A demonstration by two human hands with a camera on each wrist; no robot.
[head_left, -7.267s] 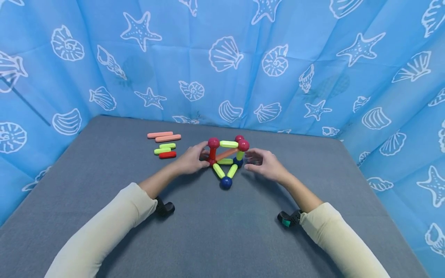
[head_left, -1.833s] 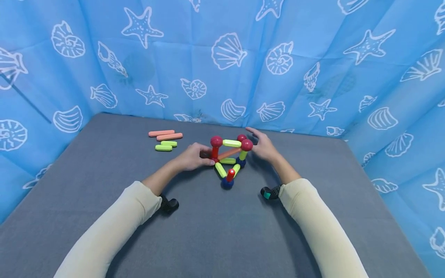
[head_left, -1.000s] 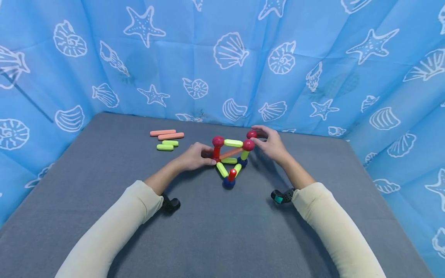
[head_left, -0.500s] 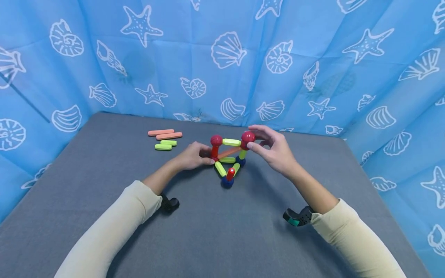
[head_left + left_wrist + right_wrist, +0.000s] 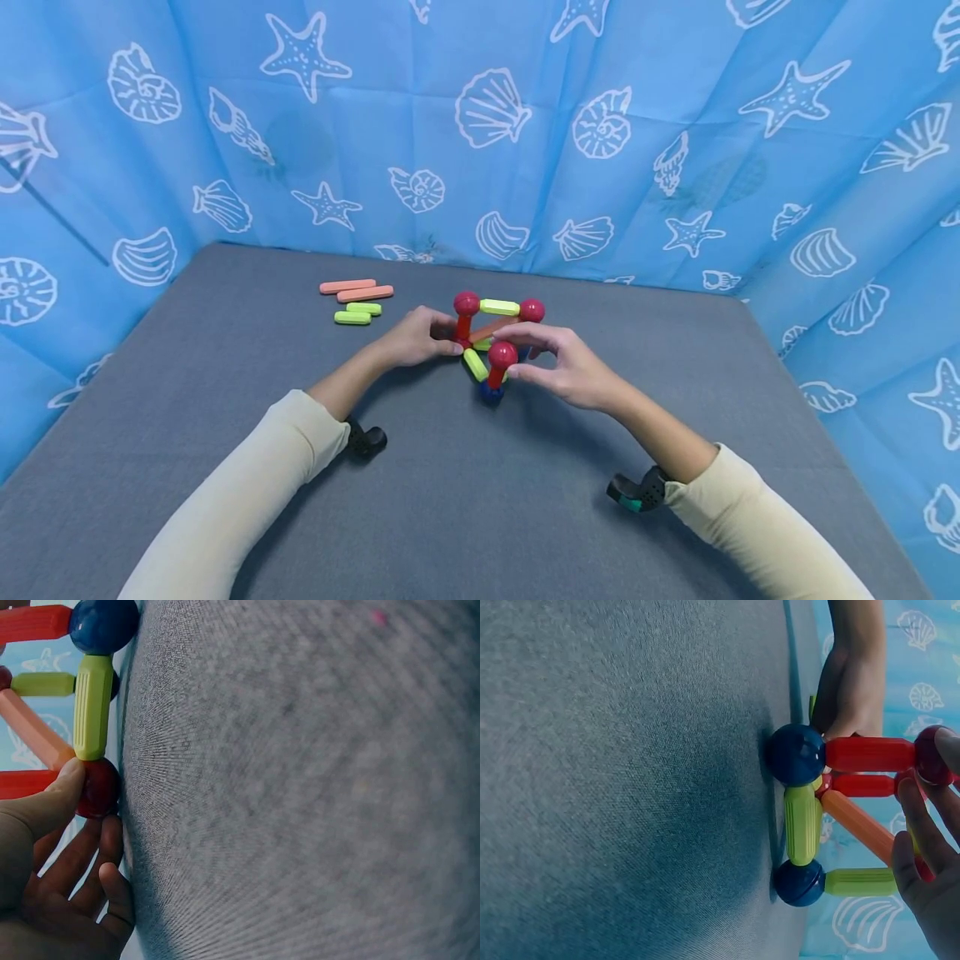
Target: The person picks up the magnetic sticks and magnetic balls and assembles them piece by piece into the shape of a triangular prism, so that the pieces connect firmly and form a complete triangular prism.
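The right hand (image 5: 572,372) pinched a red ball (image 5: 502,354) between thumb and fingertips, the other fingers curled loosely beside it. The ball sat on top of a short red rod (image 5: 494,379) that stood upright on a blue ball (image 5: 491,394) directly below the grip. In the right wrist view the same ball (image 5: 932,754) showed at the rod's (image 5: 868,754) far end, with fingertips (image 5: 909,796) against it, and the blue ball (image 5: 796,754) rested on the mat (image 5: 615,780).

The left hand (image 5: 414,337) lay just left of that grip, curled around the foot of the frame (image 5: 491,329). In the left wrist view its thumb (image 5: 54,796) pressed a dark red ball (image 5: 99,787) at the mat (image 5: 300,780), with the fingers folded beneath; that ball was held, not merely touched.

Behind the right hand's grip and slightly above it, a green rod (image 5: 499,307) bridged two red balls (image 5: 467,302) at the frame's top. An orange rod (image 5: 487,329) slanted down beneath it. A green rod (image 5: 474,365) lay flat to the left of the pinched ball, running from the left hand's corner to the blue ball. A second blue ball (image 5: 799,883) sat at the base on the far side.

Well to the left of both hands, loose rods lay on the mat: two orange ones (image 5: 357,290) and two green ones (image 5: 357,313) nearer the person. A blue cloth (image 5: 675,133) printed with shells ringed the mat.
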